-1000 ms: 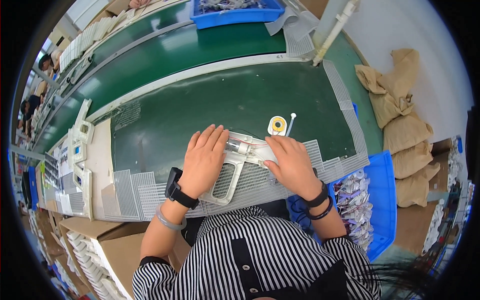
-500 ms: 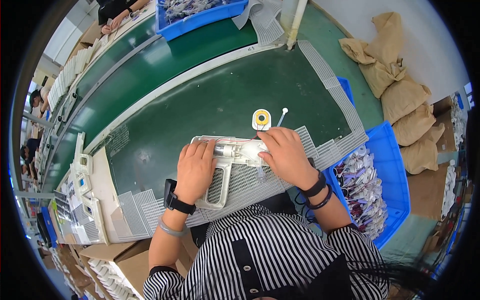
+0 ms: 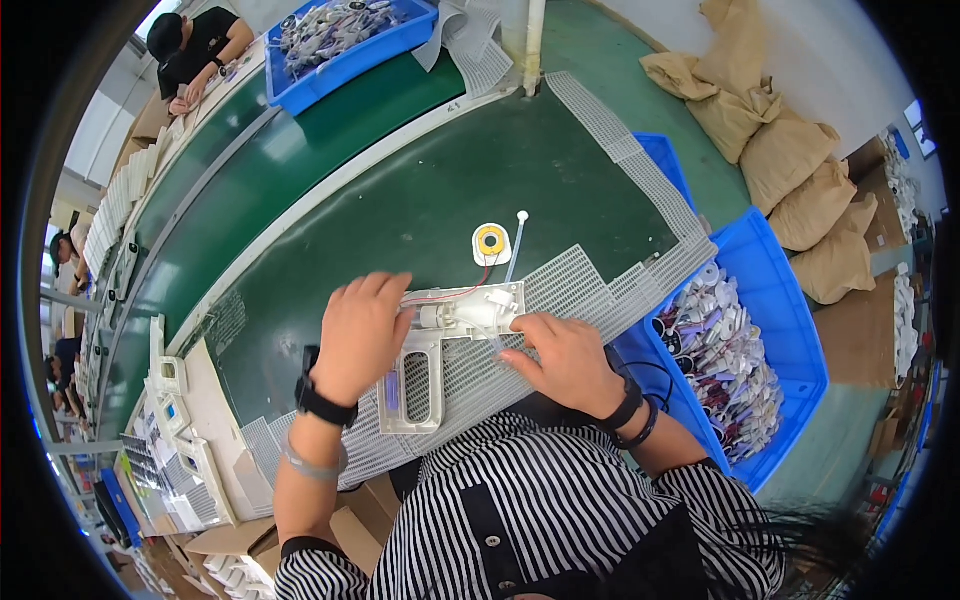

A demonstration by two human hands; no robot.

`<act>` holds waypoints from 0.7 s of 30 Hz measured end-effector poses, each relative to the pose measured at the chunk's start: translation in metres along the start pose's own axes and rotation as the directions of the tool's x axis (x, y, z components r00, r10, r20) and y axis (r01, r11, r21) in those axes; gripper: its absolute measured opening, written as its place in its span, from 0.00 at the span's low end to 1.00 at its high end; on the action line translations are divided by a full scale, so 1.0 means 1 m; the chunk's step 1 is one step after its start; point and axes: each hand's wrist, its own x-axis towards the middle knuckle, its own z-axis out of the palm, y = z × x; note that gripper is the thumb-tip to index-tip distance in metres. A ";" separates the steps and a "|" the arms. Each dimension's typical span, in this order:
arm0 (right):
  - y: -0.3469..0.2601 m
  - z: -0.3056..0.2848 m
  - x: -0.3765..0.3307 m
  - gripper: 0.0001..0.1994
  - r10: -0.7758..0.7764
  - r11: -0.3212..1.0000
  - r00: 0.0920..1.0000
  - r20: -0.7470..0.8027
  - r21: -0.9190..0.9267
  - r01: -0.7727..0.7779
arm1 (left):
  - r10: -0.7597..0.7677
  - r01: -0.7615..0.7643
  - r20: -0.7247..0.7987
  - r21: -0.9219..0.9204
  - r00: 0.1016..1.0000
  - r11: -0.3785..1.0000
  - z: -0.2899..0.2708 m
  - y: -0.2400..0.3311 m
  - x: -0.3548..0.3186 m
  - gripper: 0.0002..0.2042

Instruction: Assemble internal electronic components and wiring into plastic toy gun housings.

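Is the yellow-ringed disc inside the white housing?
No, the yellow-ringed disc lies outside the white housing, on the green work surface beyond it.

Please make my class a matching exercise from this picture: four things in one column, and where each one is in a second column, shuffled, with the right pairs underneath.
Things
1. White plastic housing
2. Yellow-ringed disc
3. Purple piece
4. Brown sacks

Places
A. Inside the housing's handle
B. Heaped at the right of the picture, beyond the work surface
C. Partly hidden by the left hand
D. On the green work surface, beyond the housing

Right pairs: 1-C, 2-D, 3-A, 4-B
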 end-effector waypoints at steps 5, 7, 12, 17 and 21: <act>-0.008 -0.001 -0.002 0.24 -0.026 0.999 0.999 0.043 -0.040 0.028 | -0.171 0.171 0.010 -0.166 0.985 0.971 0.038 0.019 0.083 0.20; -0.011 0.001 -0.005 0.27 -0.005 0.991 0.998 0.061 -0.130 0.013 | -0.218 0.221 0.038 -0.208 0.975 0.953 0.055 0.029 0.104 0.22; -0.006 0.009 -0.011 0.22 0.011 0.991 0.999 0.036 -0.136 -0.006 | -0.188 0.178 -0.047 -0.162 0.981 0.971 0.079 0.035 0.119 0.21; -0.001 0.003 -0.006 0.16 -0.075 0.994 0.994 -0.078 -0.082 0.069 | -0.276 0.292 0.097 -0.350 0.956 0.890 0.063 0.025 0.127 0.20; 0.005 -0.008 0.008 0.12 -0.181 0.982 0.974 -0.134 -0.070 0.173 | -0.279 0.125 -0.197 -0.564 0.940 0.816 0.039 0.022 0.106 0.11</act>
